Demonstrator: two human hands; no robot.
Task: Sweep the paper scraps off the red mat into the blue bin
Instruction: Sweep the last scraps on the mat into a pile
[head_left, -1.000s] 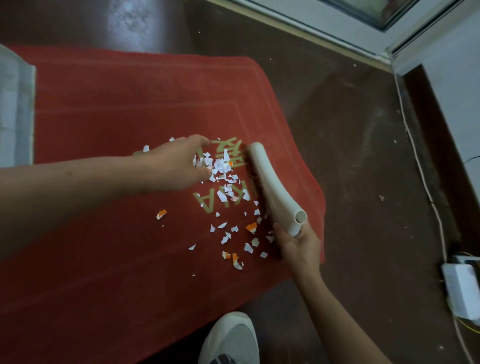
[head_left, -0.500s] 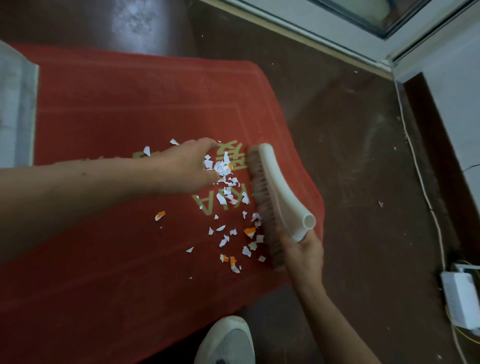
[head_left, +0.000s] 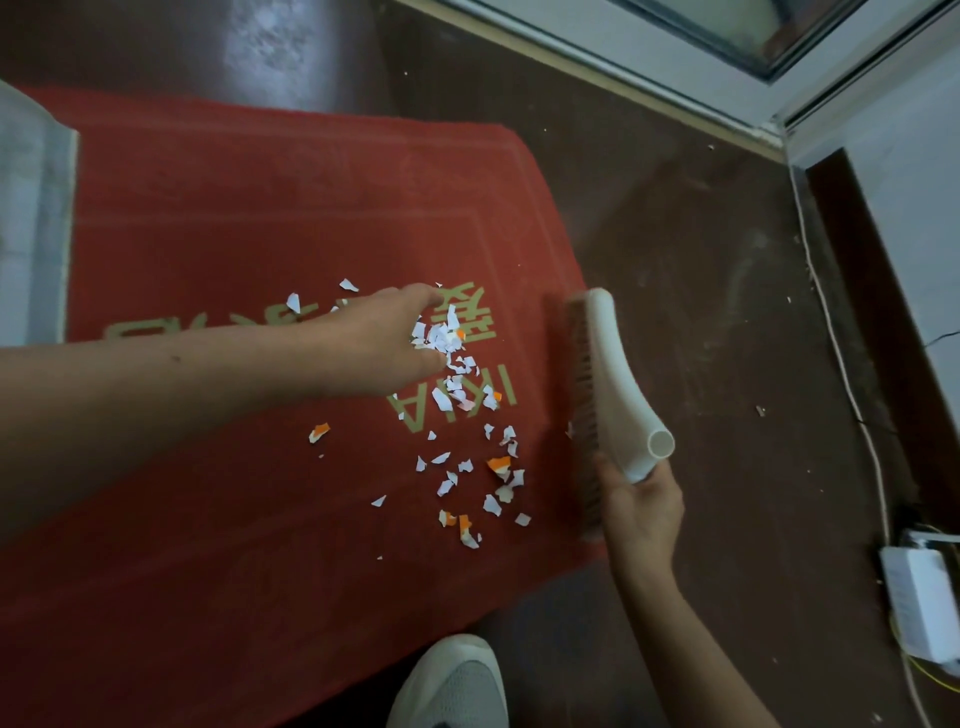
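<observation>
Bare forearms, white mesh sneaker

head camera looks steeply down, close over the red mat.

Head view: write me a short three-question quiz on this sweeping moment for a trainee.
1. True or false: the right hand grips the white plastic brush with brown bristles.
2. Most of the torn white and orange paper scraps lie: A) on the red mat; B) on the dark floor; C) in a blue bin.
3. Which hand reaches over the scrap pile?
Key: 1 true; 2 A; 3 the left hand.
</observation>
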